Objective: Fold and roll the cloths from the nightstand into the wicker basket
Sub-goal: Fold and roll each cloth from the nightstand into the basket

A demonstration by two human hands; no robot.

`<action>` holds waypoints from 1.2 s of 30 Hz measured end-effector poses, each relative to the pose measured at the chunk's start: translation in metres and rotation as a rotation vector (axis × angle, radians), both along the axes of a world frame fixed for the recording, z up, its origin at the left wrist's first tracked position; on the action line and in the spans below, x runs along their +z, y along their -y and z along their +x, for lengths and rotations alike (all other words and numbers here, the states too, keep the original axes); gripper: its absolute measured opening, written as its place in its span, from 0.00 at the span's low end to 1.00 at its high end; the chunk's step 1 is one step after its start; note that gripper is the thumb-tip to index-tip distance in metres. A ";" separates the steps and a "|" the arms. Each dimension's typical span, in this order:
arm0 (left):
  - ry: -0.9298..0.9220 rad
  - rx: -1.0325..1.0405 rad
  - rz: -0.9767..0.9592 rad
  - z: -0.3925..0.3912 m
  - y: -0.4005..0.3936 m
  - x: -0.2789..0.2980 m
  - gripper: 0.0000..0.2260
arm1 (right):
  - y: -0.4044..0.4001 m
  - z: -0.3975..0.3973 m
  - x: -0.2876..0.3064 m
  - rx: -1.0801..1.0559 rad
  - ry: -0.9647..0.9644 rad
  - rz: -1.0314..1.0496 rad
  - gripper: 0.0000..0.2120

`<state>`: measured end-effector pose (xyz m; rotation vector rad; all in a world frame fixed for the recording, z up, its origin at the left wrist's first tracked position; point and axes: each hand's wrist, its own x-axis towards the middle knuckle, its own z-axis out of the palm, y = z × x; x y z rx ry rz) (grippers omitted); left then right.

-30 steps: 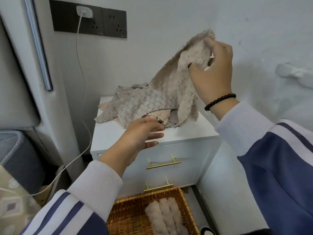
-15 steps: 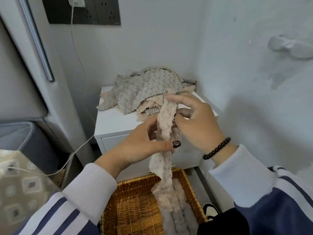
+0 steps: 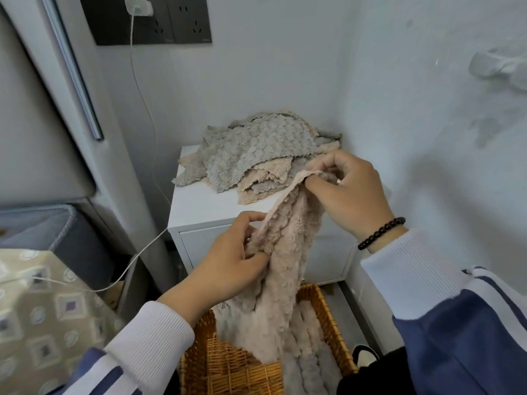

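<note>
above the woven wicker basket (image 3: 228,372), left hand (image 3: 228,266) and right hand (image 3: 350,195) each pinch the fluffy beige cloth (image 3: 281,280).

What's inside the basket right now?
Rolled cloths lie along the basket's right side; the left floor is bare wicker. The held cloth hangs over it, hiding the far end.

Pale grey-white walls (image 3: 285,75) meet in a corner, lit softly and evenly. A dark socket panel (image 3: 148,19) sits high on the back wall, with a white charger (image 3: 138,10) plugged in and its thin cable (image 3: 142,89) trailing down to the left. A padded grey headboard (image 3: 34,115) with a metal trim strip (image 3: 71,69) stands at left, above a patterned beige bedcover (image 3: 42,315). A white fitting (image 3: 499,65) juts from the right wall
</note>
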<state>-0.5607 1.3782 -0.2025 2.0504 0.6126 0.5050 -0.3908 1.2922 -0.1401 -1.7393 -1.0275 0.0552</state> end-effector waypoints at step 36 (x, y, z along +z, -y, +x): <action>0.230 0.259 -1.188 -0.029 -0.035 0.016 0.18 | -0.037 0.011 -0.048 0.280 -1.215 -0.095 0.09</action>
